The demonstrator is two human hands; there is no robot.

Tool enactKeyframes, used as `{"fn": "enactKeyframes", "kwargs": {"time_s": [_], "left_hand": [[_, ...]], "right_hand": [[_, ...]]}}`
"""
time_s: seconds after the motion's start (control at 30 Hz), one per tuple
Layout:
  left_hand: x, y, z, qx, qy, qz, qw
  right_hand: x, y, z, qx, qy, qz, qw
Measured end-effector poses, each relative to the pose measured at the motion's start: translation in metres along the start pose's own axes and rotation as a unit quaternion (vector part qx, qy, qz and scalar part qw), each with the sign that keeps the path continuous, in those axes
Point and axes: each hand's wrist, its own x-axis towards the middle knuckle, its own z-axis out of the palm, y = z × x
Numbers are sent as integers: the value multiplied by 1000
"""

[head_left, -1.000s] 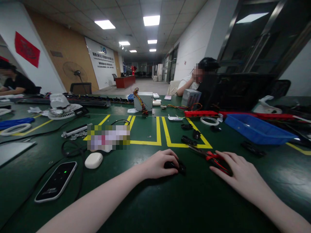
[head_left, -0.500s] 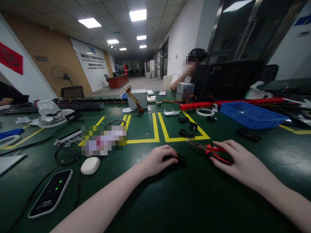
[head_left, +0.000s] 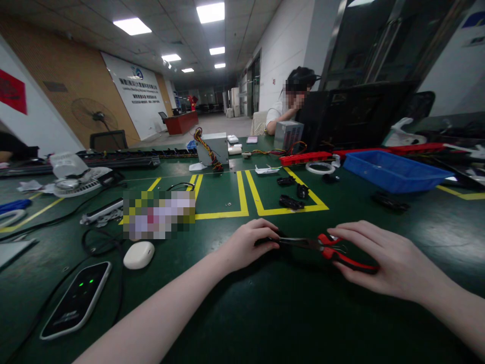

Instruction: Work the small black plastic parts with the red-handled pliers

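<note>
My left hand (head_left: 252, 244) rests on the green table (head_left: 265, 313), fingers curled round a small black part that is mostly hidden beneath them. My right hand (head_left: 382, 258) grips the red handles of long-nose pliers (head_left: 322, 245). The pliers lie almost level, and their dark jaws point left and reach the black part at my left fingertips. Three more small black parts (head_left: 291, 203) lie just beyond, inside a yellow-taped rectangle.
A white mouse (head_left: 138, 254) and a black device with green lights (head_left: 76, 299) lie at the left among black cables. A blue tray (head_left: 394, 174) stands at the back right. Another person sits behind a power supply box (head_left: 212, 148).
My right hand has picked up the pliers and swung their jaws left to the black part. The left hand has stayed on that part.
</note>
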Motion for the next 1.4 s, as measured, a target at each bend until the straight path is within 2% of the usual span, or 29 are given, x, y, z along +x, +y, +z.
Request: {"fn": "enactKeyframes", "kwargs": {"time_s": [0.33,0.53,0.7,1.07,1.4], "left_hand": [[0,-1,2,9,6,13,1000],[0,-2,2,0,-34,9,999],[1,-1,2,-26,-33,4,999],[1,-5,3,-26,-31,-6,999],[1,-5,6,12,-38,-23,999]], "right_hand": [[4,-9,-1,29,-14,13,999],[2,-8,-3,45,-54,17,997],[4,-7,-5,52,-86,34,994],[5,-17,0,19,-79,38,996],[7,-21,-9,19,-147,64,987]]}}
